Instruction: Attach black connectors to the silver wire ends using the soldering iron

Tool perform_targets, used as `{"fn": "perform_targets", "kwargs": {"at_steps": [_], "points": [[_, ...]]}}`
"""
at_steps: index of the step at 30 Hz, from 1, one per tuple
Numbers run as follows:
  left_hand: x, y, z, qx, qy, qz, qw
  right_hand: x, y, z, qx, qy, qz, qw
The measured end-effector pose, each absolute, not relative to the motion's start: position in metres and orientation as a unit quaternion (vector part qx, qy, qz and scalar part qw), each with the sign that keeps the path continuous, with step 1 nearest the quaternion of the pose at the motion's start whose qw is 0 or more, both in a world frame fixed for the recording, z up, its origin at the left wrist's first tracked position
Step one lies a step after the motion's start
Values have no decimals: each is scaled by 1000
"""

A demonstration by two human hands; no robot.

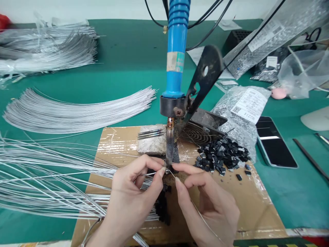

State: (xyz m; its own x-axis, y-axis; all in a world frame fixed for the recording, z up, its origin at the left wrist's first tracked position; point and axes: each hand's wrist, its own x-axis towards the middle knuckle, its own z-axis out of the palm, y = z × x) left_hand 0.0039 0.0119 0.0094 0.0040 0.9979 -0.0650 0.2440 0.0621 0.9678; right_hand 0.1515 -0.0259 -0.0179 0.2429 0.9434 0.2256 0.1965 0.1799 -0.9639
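A soldering iron (177, 41) with a blue handle hangs tip-down in a black metal stand (205, 72). Just at its tip, my left hand (133, 192) pinches a thin silvery wire (148, 174) between thumb and forefinger. My right hand (212, 202) has a fine solder wire (203, 218) running through its fingers, the end reaching the tip area. A small shiny piece lies between my fingertips, too small to make out. Below my left hand are wires (151, 216) with black pieces (162, 207) at their ends.
Cardboard (257, 212) covers the green table (123, 51) under my hands. A heap of small black pieces (222, 156) sits to the right, near a fan (203, 130) and a phone (276, 142). Wire bundles (77, 115) spread on the left; bubble-wrap bags (236, 106) lie behind.
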Motion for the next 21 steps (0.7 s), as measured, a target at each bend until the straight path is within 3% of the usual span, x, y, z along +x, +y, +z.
{"fn": "perform_targets", "kwargs": {"at_steps": [21], "points": [[5,11,12,558,573,415,434,151,-26,-19,-560,-533,302,558]]}}
